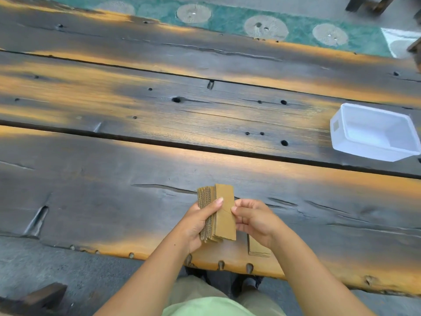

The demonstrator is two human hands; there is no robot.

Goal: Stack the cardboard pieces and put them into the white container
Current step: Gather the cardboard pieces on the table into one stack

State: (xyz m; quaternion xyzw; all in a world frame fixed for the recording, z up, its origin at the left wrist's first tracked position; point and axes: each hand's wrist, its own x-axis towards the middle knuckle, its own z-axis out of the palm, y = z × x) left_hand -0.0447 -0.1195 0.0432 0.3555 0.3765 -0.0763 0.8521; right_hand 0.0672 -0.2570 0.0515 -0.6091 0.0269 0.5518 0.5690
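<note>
Cardboard pieces, brown corrugated rectangles gathered into an uneven stack [215, 215], stood on edge above the dark, orange-streaked wooden plank table [136, 179] at about 6 o'clock in the view. The left hand [198, 222] gripped the stack from its 9 o'clock side, while the right hand [252, 218] pinched the front piece. More flat cardboard [258, 249] lay under the right wrist. An empty white rectangular plastic container [373, 132] sat well apart at 2 o'clock.

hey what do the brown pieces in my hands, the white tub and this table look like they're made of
Brown pieces: corrugated cardboard, matte; fluted edges show on the stack's left side.
White tub: probably thin plastic, smooth and slightly glossy, with a moulded rim.
Table: solid wood planks, dark stained or charred with orange patches; grain, cracks and knot holes show.
</note>
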